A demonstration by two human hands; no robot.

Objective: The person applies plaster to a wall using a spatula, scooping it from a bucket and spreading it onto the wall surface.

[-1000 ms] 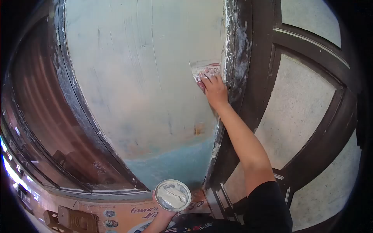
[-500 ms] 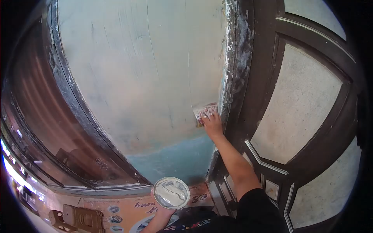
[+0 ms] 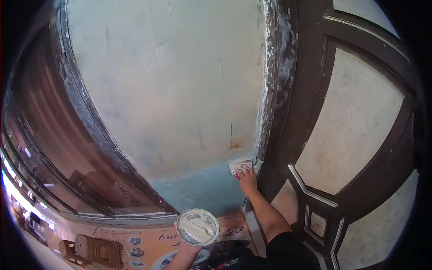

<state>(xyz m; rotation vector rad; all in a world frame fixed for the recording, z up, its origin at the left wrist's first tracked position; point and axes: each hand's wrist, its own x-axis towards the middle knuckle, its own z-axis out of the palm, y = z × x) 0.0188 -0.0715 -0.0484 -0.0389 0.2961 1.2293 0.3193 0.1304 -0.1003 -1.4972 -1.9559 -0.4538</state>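
Now, scraper (image 3: 238, 166): lower right of centre, against the wall (image 3: 171, 108); likely light, flexible; your right hand (image 3: 248, 182) grips its near end.
Tub (image 3: 182, 233): bottom centre, in your left hand (image 3: 188, 249); probably weighty; cradle underneath.

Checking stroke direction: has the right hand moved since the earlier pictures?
Yes, downward. The right hand was above the brown patch on the wall one second ago; now it is below that patch.
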